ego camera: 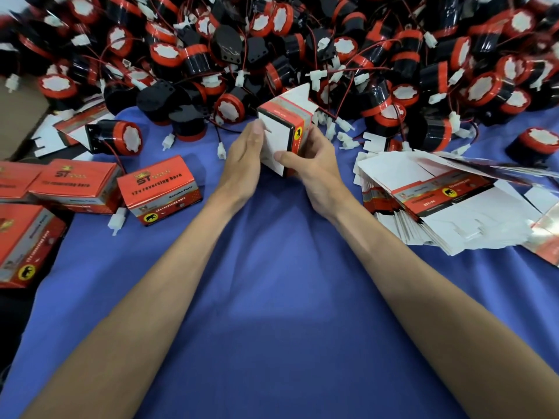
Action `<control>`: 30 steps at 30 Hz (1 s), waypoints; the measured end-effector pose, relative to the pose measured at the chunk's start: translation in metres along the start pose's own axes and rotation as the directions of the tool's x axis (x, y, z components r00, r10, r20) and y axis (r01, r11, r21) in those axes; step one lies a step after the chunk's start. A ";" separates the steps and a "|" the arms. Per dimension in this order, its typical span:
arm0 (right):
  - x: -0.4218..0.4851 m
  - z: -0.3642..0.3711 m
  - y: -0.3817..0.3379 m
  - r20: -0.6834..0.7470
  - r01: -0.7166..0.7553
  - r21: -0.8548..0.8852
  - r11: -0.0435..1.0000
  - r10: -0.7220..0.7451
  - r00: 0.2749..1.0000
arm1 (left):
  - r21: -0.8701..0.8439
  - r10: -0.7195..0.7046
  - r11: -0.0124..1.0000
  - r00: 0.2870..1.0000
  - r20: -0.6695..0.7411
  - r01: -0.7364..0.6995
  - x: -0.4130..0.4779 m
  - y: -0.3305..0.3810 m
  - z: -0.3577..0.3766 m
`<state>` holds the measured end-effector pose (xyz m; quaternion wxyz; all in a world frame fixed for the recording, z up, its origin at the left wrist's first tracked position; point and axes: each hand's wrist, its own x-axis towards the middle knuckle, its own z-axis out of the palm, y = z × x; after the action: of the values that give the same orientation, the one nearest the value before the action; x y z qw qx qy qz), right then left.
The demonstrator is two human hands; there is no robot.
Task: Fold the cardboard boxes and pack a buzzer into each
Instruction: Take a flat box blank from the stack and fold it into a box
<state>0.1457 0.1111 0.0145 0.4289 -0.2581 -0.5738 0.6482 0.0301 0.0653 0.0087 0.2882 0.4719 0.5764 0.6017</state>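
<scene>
Just short of the buzzers [272,40] heaped along the bench's [272,297] far edge, the right hand [311,164] grips the half-folded box [287,113], seemingly to steady it, while the left hand [243,155], fingers straight, presses its white end flap [276,137] inward.

blue tablecloth [272,297], brown carton at far left edge [18,116]

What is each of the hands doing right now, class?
Left hand: open, straight fingers pressing the white flap of the box.
Right hand: closed, gripping that box.
</scene>
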 end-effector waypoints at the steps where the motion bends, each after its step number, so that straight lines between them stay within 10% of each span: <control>1: 0.001 0.000 0.001 -0.011 -0.002 -0.018 1.000 0.001 1.000 | 0.017 0.011 1.000 1.000 -0.007 -0.011 0.000 0.000 0.000; 22: -0.003 0.001 0.000 0.103 -0.076 0.166 0.983 0.059 0.993 | -0.100 -0.001 0.995 0.986 0.168 0.018 -0.007 0.011 -0.002; 30: -0.005 0.010 0.003 -0.050 0.185 -0.238 0.953 -0.203 0.978 | -0.125 0.043 0.991 0.999 -0.031 -0.046 -0.005 0.010 -0.002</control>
<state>0.1392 0.1013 0.0126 0.4783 -0.2727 -0.6520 0.5213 0.0325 0.0585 0.0174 0.2956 0.4570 0.5308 0.6497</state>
